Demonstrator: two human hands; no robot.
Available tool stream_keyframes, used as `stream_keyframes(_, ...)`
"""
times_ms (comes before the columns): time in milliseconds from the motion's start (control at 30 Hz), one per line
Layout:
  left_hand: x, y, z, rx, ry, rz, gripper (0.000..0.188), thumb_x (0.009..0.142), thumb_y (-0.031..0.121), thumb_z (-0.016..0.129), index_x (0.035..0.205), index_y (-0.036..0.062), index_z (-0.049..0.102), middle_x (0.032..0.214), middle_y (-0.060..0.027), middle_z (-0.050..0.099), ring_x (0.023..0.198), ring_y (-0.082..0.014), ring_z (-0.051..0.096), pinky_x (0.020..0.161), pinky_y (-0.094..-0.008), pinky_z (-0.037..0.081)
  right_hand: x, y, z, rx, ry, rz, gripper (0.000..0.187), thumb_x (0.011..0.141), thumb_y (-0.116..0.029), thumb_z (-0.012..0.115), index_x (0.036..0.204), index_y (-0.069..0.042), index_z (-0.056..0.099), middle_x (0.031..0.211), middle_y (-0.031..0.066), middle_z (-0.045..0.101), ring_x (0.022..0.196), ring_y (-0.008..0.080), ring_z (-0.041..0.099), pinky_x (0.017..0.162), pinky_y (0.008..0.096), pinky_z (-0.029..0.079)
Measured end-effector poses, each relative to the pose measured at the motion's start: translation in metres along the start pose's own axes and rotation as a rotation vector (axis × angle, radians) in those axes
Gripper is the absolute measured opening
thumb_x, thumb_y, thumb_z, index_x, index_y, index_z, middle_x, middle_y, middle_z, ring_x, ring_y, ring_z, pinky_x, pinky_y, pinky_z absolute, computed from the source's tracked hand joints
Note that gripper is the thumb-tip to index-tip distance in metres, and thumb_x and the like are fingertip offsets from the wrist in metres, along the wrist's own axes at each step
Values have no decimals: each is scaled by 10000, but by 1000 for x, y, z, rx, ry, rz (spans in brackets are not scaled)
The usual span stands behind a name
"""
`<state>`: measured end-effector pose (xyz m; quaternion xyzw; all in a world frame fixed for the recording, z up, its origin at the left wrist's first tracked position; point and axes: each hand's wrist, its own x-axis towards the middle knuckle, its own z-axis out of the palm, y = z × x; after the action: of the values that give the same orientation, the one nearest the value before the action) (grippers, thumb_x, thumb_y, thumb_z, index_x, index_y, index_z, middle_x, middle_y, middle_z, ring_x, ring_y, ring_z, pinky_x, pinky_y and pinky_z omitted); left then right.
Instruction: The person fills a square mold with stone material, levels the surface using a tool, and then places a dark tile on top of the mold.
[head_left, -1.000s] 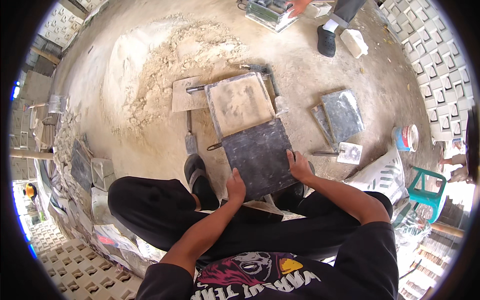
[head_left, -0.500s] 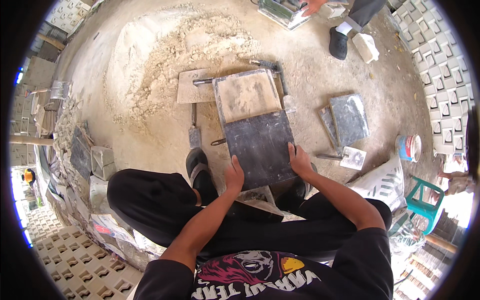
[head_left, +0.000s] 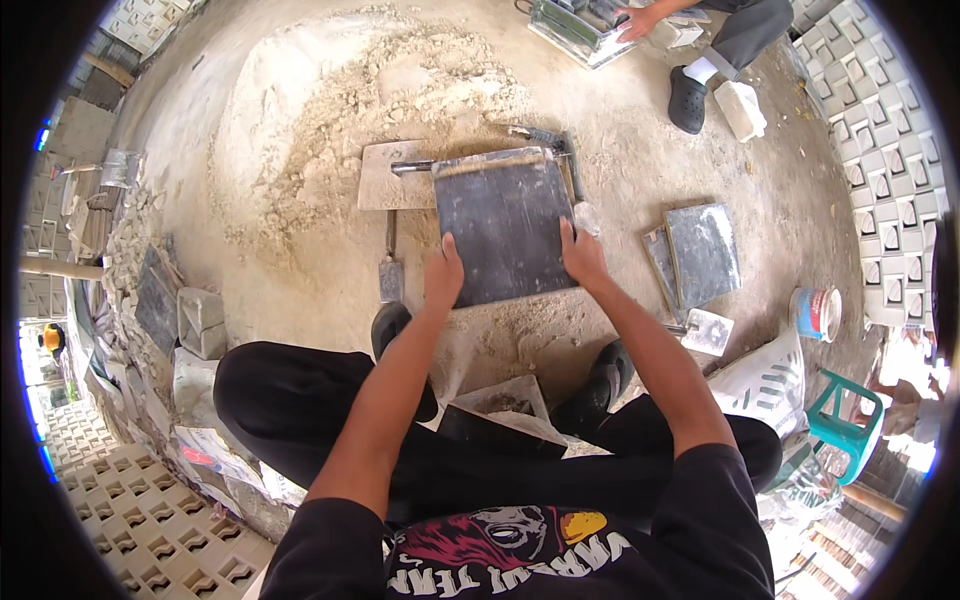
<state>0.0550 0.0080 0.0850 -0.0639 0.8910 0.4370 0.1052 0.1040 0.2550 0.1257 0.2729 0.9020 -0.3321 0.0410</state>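
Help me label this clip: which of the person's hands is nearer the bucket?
Right: the right hand, at the right edge of the dark board, is left of the bucket, apart from it; the left hand, at the board's left edge, is farther left.

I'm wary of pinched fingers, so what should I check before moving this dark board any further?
1. Left hand on the board's left edge: ok, thumb on top.
2. Right hand on its right edge: ok, thumb on top.
3. Frame fully covered: not ok, a pale strip shows at the far edge.
4. Fingers clear underneath: cannot tell, the board hides them.
5. Small trowel apart from the board: ok, it lies off to the left.
6. Other person's hand out of the way: ok, well beyond the board.
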Motion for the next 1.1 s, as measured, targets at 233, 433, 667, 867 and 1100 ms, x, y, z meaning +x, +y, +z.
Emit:
stream_keyframes(233, 118, 71, -49, -78, -80, -270, 673, 919, 518, 384, 1127, -96, 563, 1113, -316, 576, 1045, -458, 556, 883, -488, 432, 111, -72, -26, -35, -35, -28, 709, 918, -538, 387, 905, 136, 605, 927, 341, 608, 919, 474, 596, 820, 469, 473)
stream_keyframes(433, 64, 75, -73, -130, -34, -174, 613, 939, 470, 356, 1096, -79, 579, 1070, -306, 594, 1046, -441, 558, 882, -476, 428, 66, -93, -59, -48, -191, -85, 748, 928, -562, 342, 914, 138, 604, 911, 317, 617, 869, 421, 619, 783, 461, 481)
stream_keyframes(667, -144, 5, -23, -183, -16, -138, 626, 984, 450, 250, 1016, -85, 574, 895, -290, 614, 877, -450, 584, 771, -478, 426, -99, 7, -57, -36, -142, 23, 631, 919, -549, 393, 907, 62, 548, 912, 308, 599, 951, 468, 557, 843, 506, 410)
stream_keyframes(867, -178, -24, -18, -144, -93, -74, 583, 994, 412, 262, 940, -72, 581, 823, -285, 604, 817, -460, 566, 724, -482, 419, -157, 50, -34, 27, -166, 67, 600, 933, -519, 410, 872, 68, 515, 876, 343, 559, 890, 495, 533, 785, 514, 402)
stream_keyframes(1100, -167, -27, -2, 37, -128, -65, 605, 997, 417, 245, 796, -63, 553, 739, -306, 553, 776, -504, 519, 671, -517, 393, -141, 62, -26, 21, -112, 89, 605, 919, -538, 430, 867, 57, 530, 864, 309, 585, 890, 475, 555, 775, 499, 418)
